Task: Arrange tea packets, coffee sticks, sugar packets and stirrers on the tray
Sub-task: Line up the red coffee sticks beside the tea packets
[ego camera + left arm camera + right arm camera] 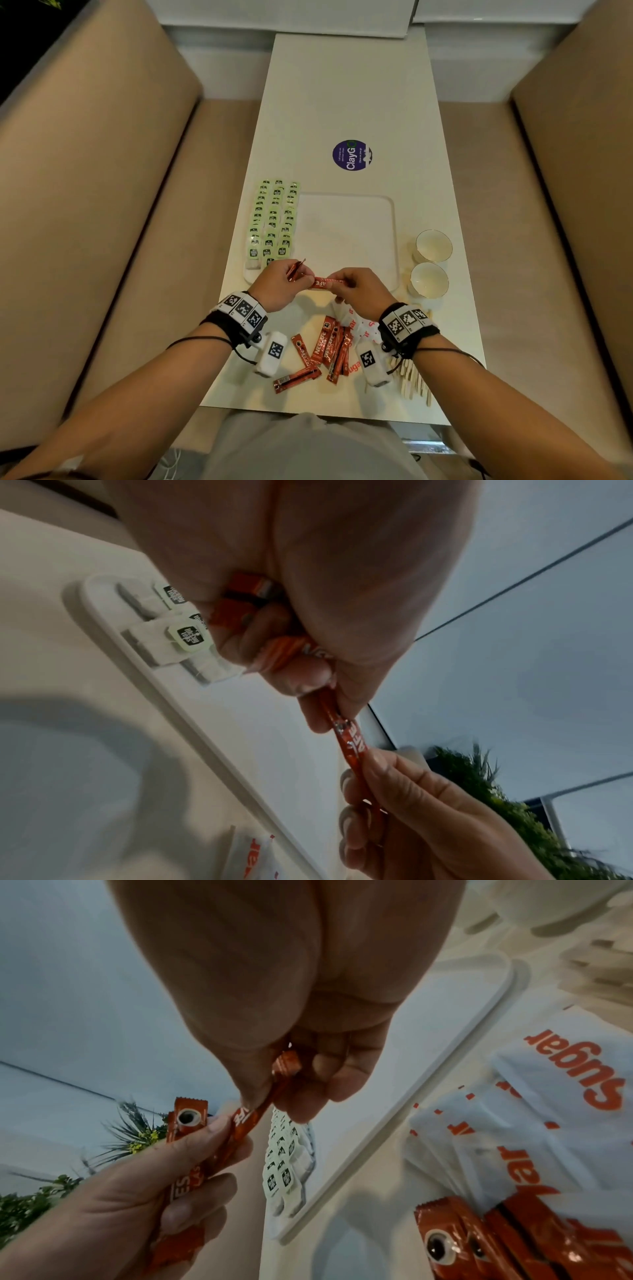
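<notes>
A white tray (346,233) lies mid-table, with rows of green-tagged tea packets (272,219) along its left side. Above the tray's near edge my left hand (301,275) grips a small bundle of red coffee sticks (295,269). One more coffee stick (327,283) spans between both hands: my right hand (337,286) pinches its right end and my left fingers (318,718) pinch the other. In the right wrist view the stick (246,1118) runs from my right fingertips (301,1107) into the left hand (192,1164).
Loose coffee sticks (325,349) lie near the front edge, with white sugar packets (356,325) beside them and wooden stirrers (414,377) under my right wrist. Two white cups (433,245) (429,279) stand right of the tray. Tan benches flank the table.
</notes>
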A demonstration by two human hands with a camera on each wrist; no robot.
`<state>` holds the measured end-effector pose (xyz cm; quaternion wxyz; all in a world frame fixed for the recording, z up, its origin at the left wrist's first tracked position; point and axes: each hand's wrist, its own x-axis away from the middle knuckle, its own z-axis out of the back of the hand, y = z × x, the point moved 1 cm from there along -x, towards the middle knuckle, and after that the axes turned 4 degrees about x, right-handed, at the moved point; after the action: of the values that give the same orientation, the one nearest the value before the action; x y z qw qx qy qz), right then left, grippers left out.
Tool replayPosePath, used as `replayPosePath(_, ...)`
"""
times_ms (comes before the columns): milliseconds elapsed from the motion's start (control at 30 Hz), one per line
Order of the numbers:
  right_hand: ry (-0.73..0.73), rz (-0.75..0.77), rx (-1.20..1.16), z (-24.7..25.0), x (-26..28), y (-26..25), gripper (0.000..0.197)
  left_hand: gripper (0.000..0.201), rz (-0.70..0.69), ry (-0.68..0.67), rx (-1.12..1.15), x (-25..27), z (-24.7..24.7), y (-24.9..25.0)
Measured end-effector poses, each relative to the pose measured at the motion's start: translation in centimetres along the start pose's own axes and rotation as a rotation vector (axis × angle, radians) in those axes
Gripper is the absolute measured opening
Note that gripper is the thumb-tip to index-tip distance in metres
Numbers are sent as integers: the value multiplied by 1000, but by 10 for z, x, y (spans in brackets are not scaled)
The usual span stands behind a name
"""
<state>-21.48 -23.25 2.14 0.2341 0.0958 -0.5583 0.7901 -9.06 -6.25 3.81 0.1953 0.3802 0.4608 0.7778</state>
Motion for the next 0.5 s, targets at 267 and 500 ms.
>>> replayPosePath(267, 116, -86, -267, 13, -22, -6, 9, 5, 50, -43, 57, -13, 6, -5)
replayPosePath(500, -63, -65, -192, 6, -44, -21, 21, 8, 52, -38, 54, -31, 8, -7)
